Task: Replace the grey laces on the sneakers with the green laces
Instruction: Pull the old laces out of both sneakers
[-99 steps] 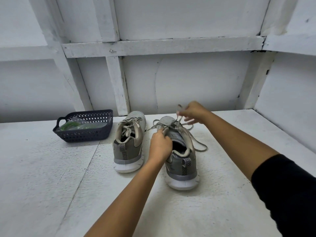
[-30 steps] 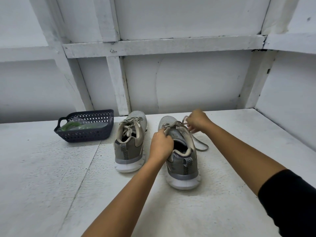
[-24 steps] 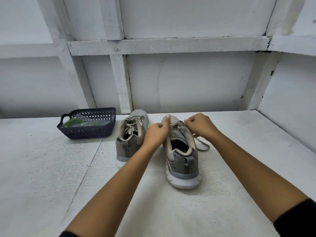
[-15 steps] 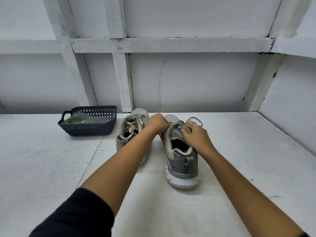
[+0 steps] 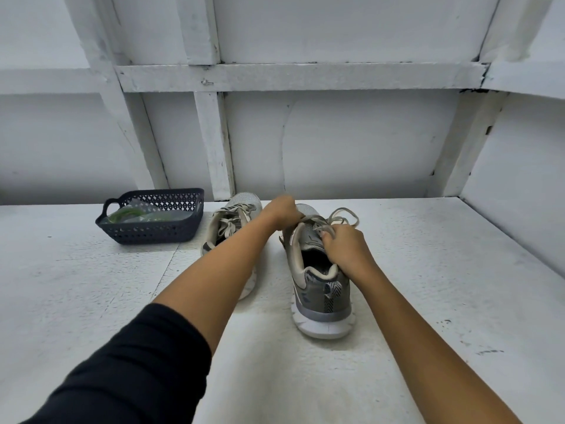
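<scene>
Since a second ago my right hand (image 5: 345, 250) has come back from beyond the toe to sit over the tongue of the right-hand sneaker (image 5: 322, 289), and my left hand (image 5: 282, 213) has slid forward to that shoe's toe end. Both hands are closed: the right pinches the grey lace (image 5: 313, 222) at the top of the tongue with its wrist lying across the collar, while the left has its fingers curled at the front lacing, though it is blurred and I cannot tell how it grips. A loose loop of that lace lies on the table (image 5: 428, 270) just past the toe. I count two sneakers, heels towards me. The left-hand sneaker (image 5: 232, 220) stands just beside the first, partly behind my left forearm, with its own grey lace tied in. A chevron-patterned heel patch is the only marking I can make out. One dark perforated basket (image 5: 153, 228) sits to the left near the wall, holding one bundle of green laces (image 5: 122, 214) in clear wrapping. A black sleeve (image 5: 122, 377) covers my left upper arm.
</scene>
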Available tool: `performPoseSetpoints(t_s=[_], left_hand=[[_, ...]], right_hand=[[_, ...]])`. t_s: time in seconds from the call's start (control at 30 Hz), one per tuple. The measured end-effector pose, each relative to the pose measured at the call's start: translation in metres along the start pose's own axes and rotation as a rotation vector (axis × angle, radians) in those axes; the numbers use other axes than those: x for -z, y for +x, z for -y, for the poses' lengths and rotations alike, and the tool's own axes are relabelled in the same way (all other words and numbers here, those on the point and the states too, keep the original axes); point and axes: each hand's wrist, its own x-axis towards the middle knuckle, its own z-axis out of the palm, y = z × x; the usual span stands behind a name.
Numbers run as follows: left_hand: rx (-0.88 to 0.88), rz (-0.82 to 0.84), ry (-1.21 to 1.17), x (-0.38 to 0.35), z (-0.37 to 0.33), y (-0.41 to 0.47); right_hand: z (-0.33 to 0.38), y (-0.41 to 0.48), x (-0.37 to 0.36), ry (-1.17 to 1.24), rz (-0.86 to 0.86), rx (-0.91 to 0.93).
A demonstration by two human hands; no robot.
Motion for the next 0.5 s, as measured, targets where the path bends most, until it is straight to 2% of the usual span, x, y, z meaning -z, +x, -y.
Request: performPoseSetpoints(t_s=[0.2,0.4,0.5], left_hand=[[-0.014,-0.005,-0.093,-0.002,0.002,0.014],[0.084,0.004,-0.591,0.002,0.002,0.021],[0.074,-0.008,-0.529,0.005,0.004,0.016]], right_hand=[[0.004,-0.001,0.001,-0.048,0.007,-0.014],[0.004,-0.002,0.001,-0.046,-0.006,-0.013],[0.004,-0.003,0.001,-0.013,-0.019,-0.004]])
